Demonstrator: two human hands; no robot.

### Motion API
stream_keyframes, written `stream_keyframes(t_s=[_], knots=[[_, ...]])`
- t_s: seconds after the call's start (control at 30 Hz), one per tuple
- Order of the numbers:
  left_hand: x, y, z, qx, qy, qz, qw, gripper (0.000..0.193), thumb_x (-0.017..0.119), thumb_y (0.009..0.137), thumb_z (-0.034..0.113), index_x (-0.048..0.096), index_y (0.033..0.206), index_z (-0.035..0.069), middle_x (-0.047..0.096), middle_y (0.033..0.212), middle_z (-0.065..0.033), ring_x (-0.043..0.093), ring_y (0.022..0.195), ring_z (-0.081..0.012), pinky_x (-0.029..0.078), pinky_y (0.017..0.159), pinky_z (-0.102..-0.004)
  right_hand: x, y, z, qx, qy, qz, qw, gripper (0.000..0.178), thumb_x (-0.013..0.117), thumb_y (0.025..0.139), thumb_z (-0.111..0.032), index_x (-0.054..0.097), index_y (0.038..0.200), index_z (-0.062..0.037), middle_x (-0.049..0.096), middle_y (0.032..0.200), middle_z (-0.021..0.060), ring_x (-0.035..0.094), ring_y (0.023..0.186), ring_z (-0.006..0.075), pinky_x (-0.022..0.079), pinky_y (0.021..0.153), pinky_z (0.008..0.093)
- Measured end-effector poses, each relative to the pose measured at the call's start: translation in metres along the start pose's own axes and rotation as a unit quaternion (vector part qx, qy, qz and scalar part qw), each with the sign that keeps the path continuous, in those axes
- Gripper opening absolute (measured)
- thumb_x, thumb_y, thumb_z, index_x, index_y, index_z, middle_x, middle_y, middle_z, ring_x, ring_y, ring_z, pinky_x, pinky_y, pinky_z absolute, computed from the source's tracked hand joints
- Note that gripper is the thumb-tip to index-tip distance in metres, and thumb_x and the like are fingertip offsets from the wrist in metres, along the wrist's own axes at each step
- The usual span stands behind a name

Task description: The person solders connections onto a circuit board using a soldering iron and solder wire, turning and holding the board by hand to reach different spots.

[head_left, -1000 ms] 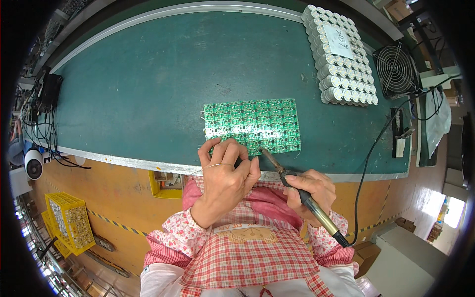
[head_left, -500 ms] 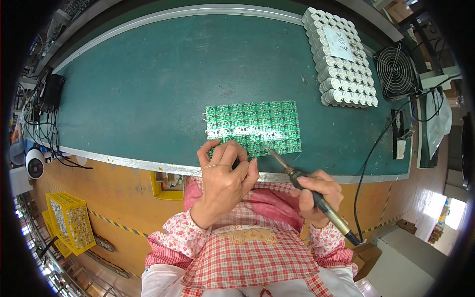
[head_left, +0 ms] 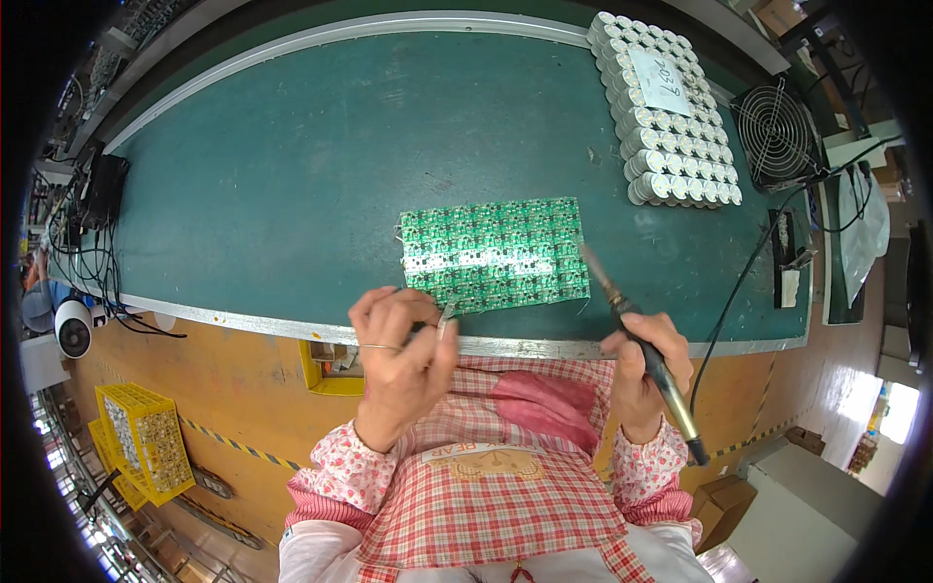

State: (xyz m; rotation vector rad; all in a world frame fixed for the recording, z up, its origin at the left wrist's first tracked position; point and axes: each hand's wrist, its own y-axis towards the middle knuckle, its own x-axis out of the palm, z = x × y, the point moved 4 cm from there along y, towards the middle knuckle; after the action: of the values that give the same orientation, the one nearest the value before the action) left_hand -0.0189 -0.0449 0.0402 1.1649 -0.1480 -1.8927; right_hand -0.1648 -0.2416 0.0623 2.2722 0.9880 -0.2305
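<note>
A green circuit board panel (head_left: 496,248) lies flat on the green bench, a little above its front edge. My right hand (head_left: 649,364) grips a soldering iron (head_left: 669,389) by its handle; the tip rests over or just above the panel's right edge, and I cannot tell whether it touches. At the panel's lower left corner, my left hand (head_left: 403,364) is closed with curled fingers. A small whitish piece (head_left: 446,316) and something dark show at its fingertips, too small and blurred to name.
Stacked white cylindrical cells (head_left: 671,117) with a paper label stand at the back right. Beside them is a round fan (head_left: 775,131). The iron's black cable (head_left: 731,301) runs along the right side. Black cables (head_left: 102,262) hang at the left end. A yellow crate (head_left: 146,442) stands below left.
My left hand has drawn back left and down from the panel's lower edge. The soldering iron has moved right and up, from the panel's lower part to its right edge.
</note>
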Motion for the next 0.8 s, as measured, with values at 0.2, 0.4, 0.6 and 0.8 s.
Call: stream_keyframes(t_s=[0.2,0.4,0.6,0.8], knots=[[-0.015,-0.008,-0.034,-0.120,0.043,0.000,0.992,0.011,0.066,0.085,0.011,0.067,0.086,0.000,0.063,0.115,-0.0118,0.054,0.110,-0.0295,0.042,0.098,-0.0408,0.008,0.016,0.017,-0.060,-0.163,-0.069,0.982,0.048,0.081,0.072,0.000,0.066,0.117,-0.0060,0.067,0.095,0.0129,0.064,0.082,0.0290,0.052,0.070,0.0349],[-0.015,0.017,-0.042,-0.103,0.025,-0.085,0.991,0.092,0.092,0.059,0.043,0.053,0.134,0.005,0.050,0.144,-0.0152,0.042,0.137,-0.0361,0.028,0.113,-0.0497,0.027,0.022,0.029,-0.016,-0.137,-0.119,0.983,0.066,0.087,0.071,-0.011,0.057,0.129,-0.0102,0.060,0.120,0.0175,0.065,0.099,0.0351,0.054,0.083,0.0404],[-0.006,0.024,-0.046,-0.082,0.039,-0.148,0.985,0.115,0.093,0.057,0.043,0.037,0.149,0.004,0.049,0.146,-0.0169,0.039,0.142,-0.0342,0.017,0.120,-0.0515,0.032,0.024,0.029,0.016,-0.106,-0.128,0.986,0.070,0.085,0.073,-0.007,0.051,0.134,-0.0112,0.057,0.125,0.0193,0.063,0.106,0.0376,0.054,0.084,0.0409],[-0.002,0.021,-0.047,-0.088,0.048,-0.154,0.983,0.114,0.093,0.058,0.042,0.037,0.150,0.004,0.054,0.140,-0.0178,0.044,0.139,-0.0326,0.017,0.121,-0.0513,0.032,0.023,0.029,0.005,-0.092,-0.125,0.988,0.070,0.084,0.072,-0.003,0.051,0.134,-0.0116,0.059,0.124,0.0181,0.063,0.108,0.0364,0.054,0.085,0.0400]])
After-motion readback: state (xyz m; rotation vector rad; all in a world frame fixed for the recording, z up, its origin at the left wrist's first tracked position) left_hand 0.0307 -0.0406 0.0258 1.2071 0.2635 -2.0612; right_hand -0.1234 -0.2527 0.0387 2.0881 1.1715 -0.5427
